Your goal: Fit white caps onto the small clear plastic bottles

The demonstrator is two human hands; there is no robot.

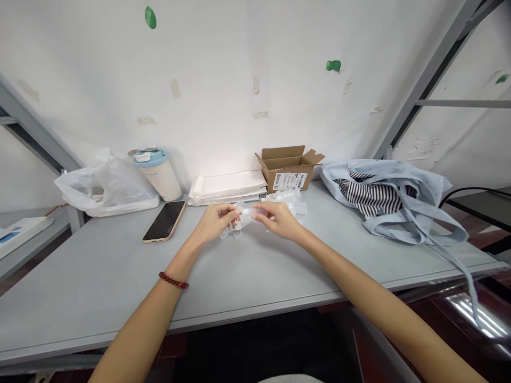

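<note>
Between my two hands, above the grey table (255, 276), is a small translucent plastic bottle (247, 211). My right hand (278, 219) is closed around its body. The fingers of my left hand (217, 221) pinch at its other end, which looks like a whitish cap; the fingertips partly hide it. Just under the hands lie clear plastic pieces with a thin loop (236, 232), too small to make out fully. Several similar clear bottles (289, 196) lie behind and beside my right hand, in front of the cardboard box (275, 178).
A stack of white envelopes or flat packs (227, 186) lies against the wall. To the left are a phone (164, 222), a blue-lidded cup (159, 175) and a white plastic bag (107, 186). A pale blue fabric bag (427, 183) with straps sits at right, one strap hanging over the edge.
</note>
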